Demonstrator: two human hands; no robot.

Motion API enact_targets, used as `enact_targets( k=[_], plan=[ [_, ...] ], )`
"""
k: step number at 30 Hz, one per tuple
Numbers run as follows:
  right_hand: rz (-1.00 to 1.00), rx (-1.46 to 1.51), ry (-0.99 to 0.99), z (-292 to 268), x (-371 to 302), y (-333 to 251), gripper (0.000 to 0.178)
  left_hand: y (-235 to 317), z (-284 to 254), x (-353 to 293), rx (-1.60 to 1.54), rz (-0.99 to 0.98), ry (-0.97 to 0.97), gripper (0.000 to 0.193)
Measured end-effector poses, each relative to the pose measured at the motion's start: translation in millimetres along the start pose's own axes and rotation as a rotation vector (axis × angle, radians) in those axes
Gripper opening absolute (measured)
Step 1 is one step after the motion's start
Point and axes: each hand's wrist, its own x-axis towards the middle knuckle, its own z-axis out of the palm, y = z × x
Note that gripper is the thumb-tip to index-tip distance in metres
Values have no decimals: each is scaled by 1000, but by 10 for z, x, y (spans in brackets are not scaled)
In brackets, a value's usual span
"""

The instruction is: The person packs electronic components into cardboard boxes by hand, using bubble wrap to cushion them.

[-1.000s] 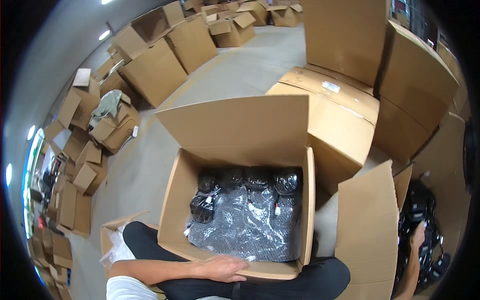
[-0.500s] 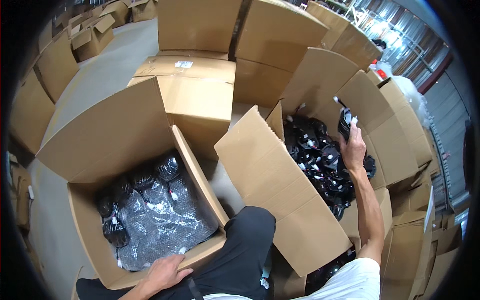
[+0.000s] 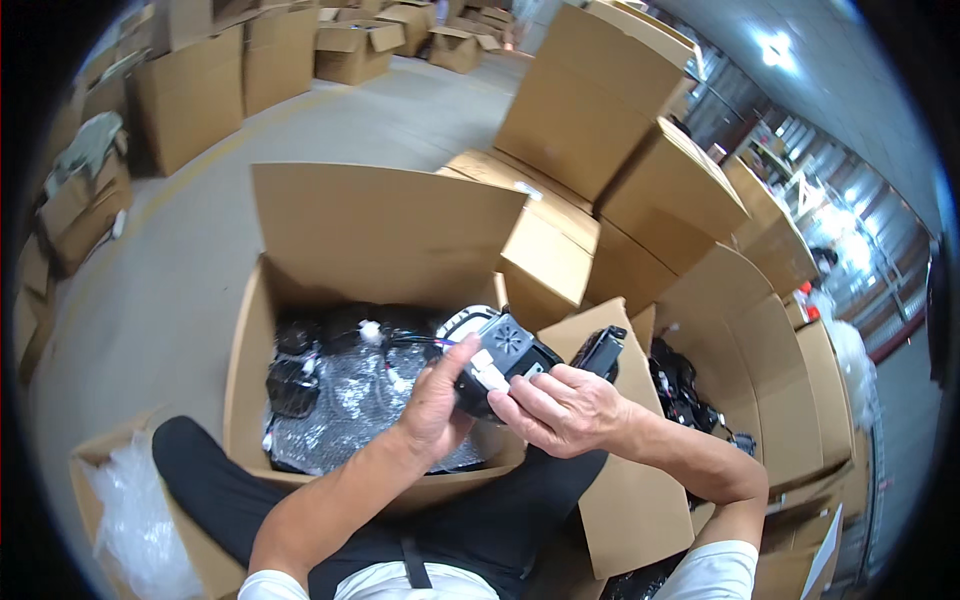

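Note:
Both my hands hold a black plastic unit (image 3: 508,345) with a grey slotted cover, just over the near right side of an open cardboard box (image 3: 375,190). My left hand (image 3: 435,405) grips its left side, thumb on top. My right hand (image 3: 560,408) has its fingers closed on the near right side, by a white piece on the unit. Coloured wires run left from it to a white connector (image 3: 370,331). Below, bubble wrap (image 3: 345,410) lies in the box, with several similar black units (image 3: 293,387) along its left and far sides.
At right stands another open box (image 3: 790,350) holding many black units (image 3: 675,385), its flap (image 3: 635,500) folded toward me. A carton with clear plastic wrap (image 3: 145,525) sits at lower left. Tall cartons (image 3: 600,90) stand behind, and more boxes (image 3: 190,100) line the far floor.
My right hand has brought a black unit from the right box over to the left one. My left hand has left the box's near edge and grasped the unit. The view has turned left.

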Motion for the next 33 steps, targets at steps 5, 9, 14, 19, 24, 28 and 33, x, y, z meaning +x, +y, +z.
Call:
enact_targets(
  k=[5,9,14,19,24,28,33],
  plan=[
    [-121,168,169,349,604,-76,44,340,-408,-546,-92,42,63,45],
    [-144,299,277,868,960,-110,55,355,-843,-720,-247,39,287,43],
    [-61,542,248,1274,1225,-335,62,271,-1104,-858,-395,56,305,39],
    [79,703,279,1420,1488,-513,64,-93,-1629,-782,-589,139,-16,37],
    [212,776,395,1483,1541,-483,62,108,-1133,-759,-605,91,51,39],
    [-17,626,402,1084,1944,-415,56,83,-1112,-552,-844,599,-772,36],
    [924,588,647,661,1491,-492,55,513,-1279,-825,-679,327,-117,56]
  ],
)
